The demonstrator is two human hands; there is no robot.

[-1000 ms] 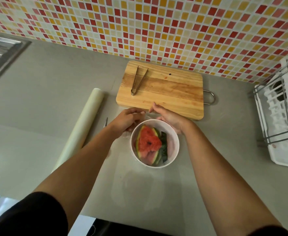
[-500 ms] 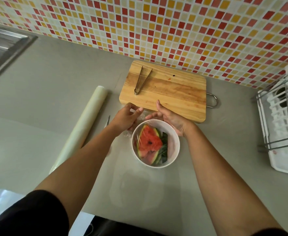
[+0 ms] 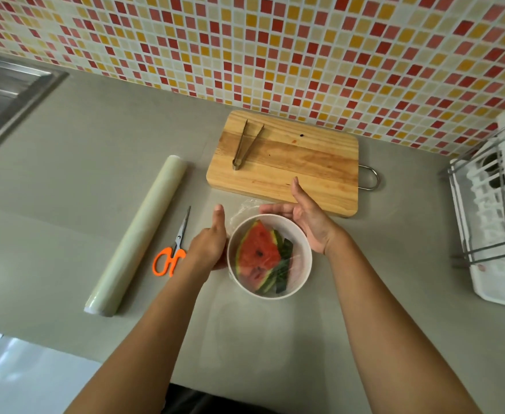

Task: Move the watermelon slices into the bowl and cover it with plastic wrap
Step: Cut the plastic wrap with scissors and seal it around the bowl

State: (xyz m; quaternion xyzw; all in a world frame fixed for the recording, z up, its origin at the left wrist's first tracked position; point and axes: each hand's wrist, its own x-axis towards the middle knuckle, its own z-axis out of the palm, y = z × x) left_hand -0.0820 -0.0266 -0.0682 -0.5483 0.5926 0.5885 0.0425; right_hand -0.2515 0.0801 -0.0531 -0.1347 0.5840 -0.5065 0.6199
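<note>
A white bowl (image 3: 303, 258) stands on the grey counter and holds watermelon slices (image 3: 258, 255), red flesh up with green rind at the right. Clear plastic wrap (image 3: 246, 209) lies over the bowl and bunches at its far rim. My left hand (image 3: 210, 245) rests flat against the bowl's left side, thumb pointing away from me. My right hand (image 3: 305, 218) hovers at the far right of the rim, palm turned inward with straight fingers, holding nothing.
A roll of plastic wrap (image 3: 139, 237) lies at the left with orange-handled scissors (image 3: 172, 251) beside it. Behind the bowl is a wooden cutting board (image 3: 305, 162) bearing metal tongs (image 3: 245, 147). A white dish rack (image 3: 496, 222) stands at the right, a sink (image 3: 3, 88) at the far left.
Both hands have left the bunched wrap at the bowl's far rim and spread apart to the bowl's sides. The left hand's move uncovered the scissors.
</note>
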